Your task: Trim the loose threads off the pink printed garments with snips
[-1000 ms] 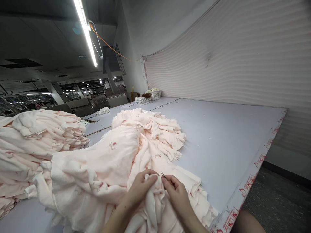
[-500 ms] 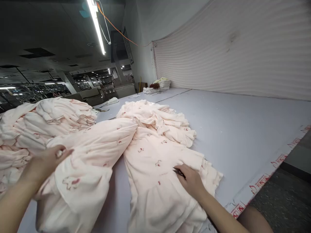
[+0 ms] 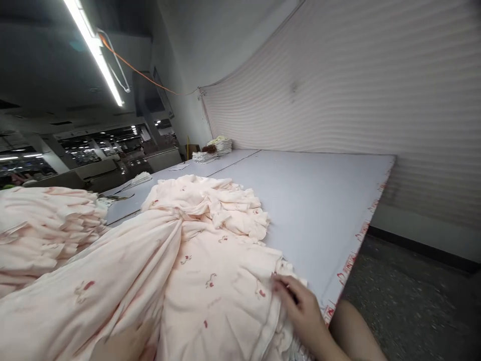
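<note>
A pale pink garment [image 3: 210, 271] with small red prints lies spread over the near part of the grey table [image 3: 300, 200]. My right hand [image 3: 302, 308] rests on its right hem close to the table's edge. Its fingers are curled, and a dark sliver of small snips [image 3: 294, 297] shows between them. My left hand [image 3: 124, 346] is at the bottom edge, blurred and partly under a long fold of the same cloth, so its fingers do not show. A crumpled heap of pink garments [image 3: 210, 198] lies just beyond the spread one.
A tall stack of folded pink garments [image 3: 45, 225] stands at the left. Small white piles [image 3: 214, 149] sit at the table's far end. A ribbed wall [image 3: 338, 90] runs along the right, with dark floor [image 3: 413, 301] below. My knee [image 3: 353, 331] is beside the red-printed table edge [image 3: 356, 240].
My left hand has dropped from the left stack to the bottom edge, dragging cloth across. My right hand stays on the garment's right hem. The view has swung left and down.
</note>
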Motion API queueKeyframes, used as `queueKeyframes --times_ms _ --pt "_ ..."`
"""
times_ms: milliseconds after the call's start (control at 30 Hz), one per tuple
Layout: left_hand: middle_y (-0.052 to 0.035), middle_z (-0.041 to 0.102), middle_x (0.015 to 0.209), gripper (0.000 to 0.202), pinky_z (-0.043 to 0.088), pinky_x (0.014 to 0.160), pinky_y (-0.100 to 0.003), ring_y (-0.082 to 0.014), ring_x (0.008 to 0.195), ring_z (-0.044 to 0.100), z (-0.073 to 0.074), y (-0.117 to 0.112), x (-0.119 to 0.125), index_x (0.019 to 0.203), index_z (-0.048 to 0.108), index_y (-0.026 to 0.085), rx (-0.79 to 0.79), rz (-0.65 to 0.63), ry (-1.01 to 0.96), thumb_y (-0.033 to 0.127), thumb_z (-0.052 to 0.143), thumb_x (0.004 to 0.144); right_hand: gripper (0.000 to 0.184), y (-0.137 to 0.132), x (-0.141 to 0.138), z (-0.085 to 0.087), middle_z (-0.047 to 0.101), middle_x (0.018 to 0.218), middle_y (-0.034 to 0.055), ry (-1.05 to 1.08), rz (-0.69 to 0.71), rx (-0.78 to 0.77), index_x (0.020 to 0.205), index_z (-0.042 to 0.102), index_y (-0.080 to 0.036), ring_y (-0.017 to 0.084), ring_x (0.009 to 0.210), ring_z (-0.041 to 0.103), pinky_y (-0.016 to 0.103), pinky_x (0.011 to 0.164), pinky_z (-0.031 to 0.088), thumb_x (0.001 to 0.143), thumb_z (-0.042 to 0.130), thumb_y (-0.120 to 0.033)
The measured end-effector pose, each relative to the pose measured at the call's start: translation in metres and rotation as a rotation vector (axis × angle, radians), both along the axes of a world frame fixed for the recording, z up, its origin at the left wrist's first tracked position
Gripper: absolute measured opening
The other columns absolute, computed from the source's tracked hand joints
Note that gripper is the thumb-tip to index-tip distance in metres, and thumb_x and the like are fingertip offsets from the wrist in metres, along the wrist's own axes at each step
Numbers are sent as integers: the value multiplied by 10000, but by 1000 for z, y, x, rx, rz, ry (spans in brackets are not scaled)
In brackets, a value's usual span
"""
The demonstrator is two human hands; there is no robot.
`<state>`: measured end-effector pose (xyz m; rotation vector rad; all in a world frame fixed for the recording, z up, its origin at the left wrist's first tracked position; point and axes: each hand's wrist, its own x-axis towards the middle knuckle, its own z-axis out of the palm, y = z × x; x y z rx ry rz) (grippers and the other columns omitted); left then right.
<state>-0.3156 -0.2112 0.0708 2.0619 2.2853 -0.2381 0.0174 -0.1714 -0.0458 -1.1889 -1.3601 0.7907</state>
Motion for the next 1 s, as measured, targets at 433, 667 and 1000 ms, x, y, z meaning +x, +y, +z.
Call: queueKeyframes --times_ms 433,667,1000 --pt "-32 550 690 37 419 728 -338 -214 744 553 -64 155 257 632 582 167 -4 -386 -730 182 616 639 364 22 61 -13 716 831 72 104 -178 -156 994 622 -183 223 802 655 307 713 498 850 451 -470" --pt "81 384 608 253 294 421 -190 -66 423 324 -46 138 211 969 526 168 -188 -219 -889 331 454 789 345 56 44 -14 665 1086 113 173 -163 -186 1018 626 -171 269 1038 595 404 912 444 760 588 -397" --pt "-17 511 763 117 378 680 -293 -172 713 494 -61 104 201 762 580 195 96 -301 -803 219 470 795 338 51 20 -10 630 1156 101 233 -103 -193 1064 598 -180 246 1116 552 393 956 429 767 570 -338"
